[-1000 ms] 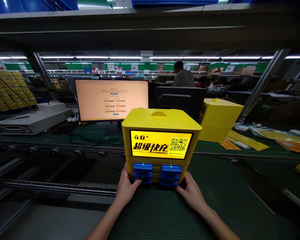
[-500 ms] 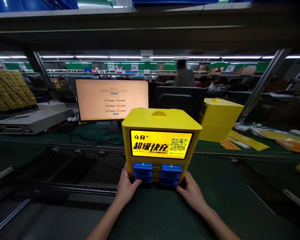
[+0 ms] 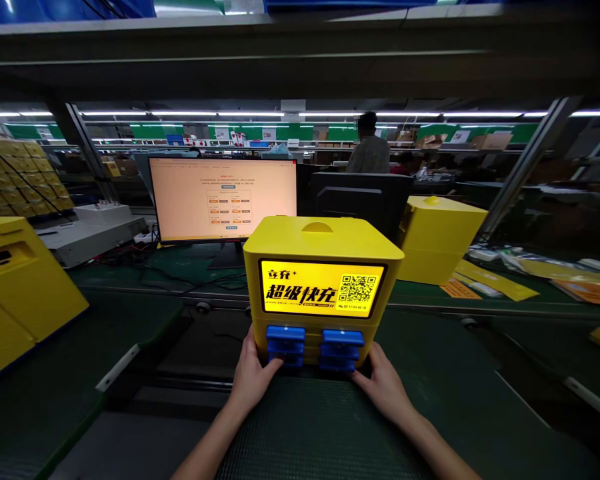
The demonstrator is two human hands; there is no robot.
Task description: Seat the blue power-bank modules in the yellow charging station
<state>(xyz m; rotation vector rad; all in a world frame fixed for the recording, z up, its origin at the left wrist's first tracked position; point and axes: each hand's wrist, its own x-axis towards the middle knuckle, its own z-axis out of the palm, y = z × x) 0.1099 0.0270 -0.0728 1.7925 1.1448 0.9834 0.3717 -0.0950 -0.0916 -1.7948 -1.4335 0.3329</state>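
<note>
A yellow power bank station [image 3: 325, 240] stands upright in front of me on a dark green ribbed mat [image 3: 310, 427]. Its lit front screen [image 3: 300, 287] carries black lettering and a QR code. Below the screen, two stacks of blue slot pieces, left [image 3: 286, 345] and right [image 3: 341, 348], stick out. My left hand [image 3: 253, 377] grips the lower left side, thumb by the left blue stack. On the opposite lower side my right hand [image 3: 384, 381] mirrors it, thumb near the right stack. The fingers of both hands are partly hidden behind the casing.
A lit monitor [image 3: 180, 200] stands behind, beside a dark monitor's back [image 3: 360, 203]. Another yellow station [image 3: 440, 240] is at right, near flat yellow and orange sheets [image 3: 500, 280]. At left, a large yellow unit [image 3: 25, 300] rests on a green board [image 3: 100, 347]. A person [image 3: 370, 153] is farther back.
A large yellow unit on a green board has come into view at the left, covering rails and part of the grey instrument. My hands and the station they hold have stayed put.
</note>
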